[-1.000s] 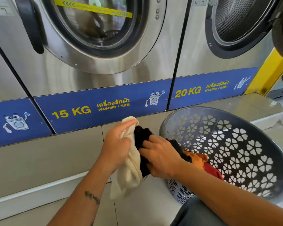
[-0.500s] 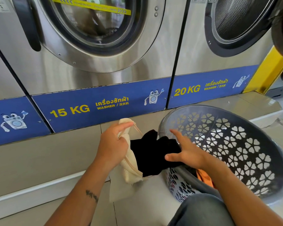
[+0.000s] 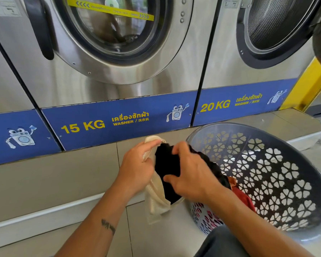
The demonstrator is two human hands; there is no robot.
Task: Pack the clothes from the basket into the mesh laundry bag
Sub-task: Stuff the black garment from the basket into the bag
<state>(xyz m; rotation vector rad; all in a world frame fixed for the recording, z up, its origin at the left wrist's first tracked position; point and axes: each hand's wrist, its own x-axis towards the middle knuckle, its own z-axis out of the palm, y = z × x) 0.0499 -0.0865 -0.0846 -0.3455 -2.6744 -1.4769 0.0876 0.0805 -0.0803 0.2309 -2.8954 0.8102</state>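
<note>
My left hand grips the rim of a cream mesh laundry bag, which hangs down above the floor. A black garment fills the bag's mouth and trails back over the rim of the grey basket. My right hand is closed on that black garment, pressing it against the bag. Under my right forearm, orange and red clothes lie inside the basket.
The basket lies tilted on the tiled floor at the right, its wall pierced with flower-shaped holes. Behind it runs a low tiled step under two steel washers, a 15 KG one with its door shut and a 20 KG one with its door open.
My right hand had drawn back toward the basket with its fingers spread on the black garment. It has now moved left and up again and closed on the garment at the bag's mouth.
</note>
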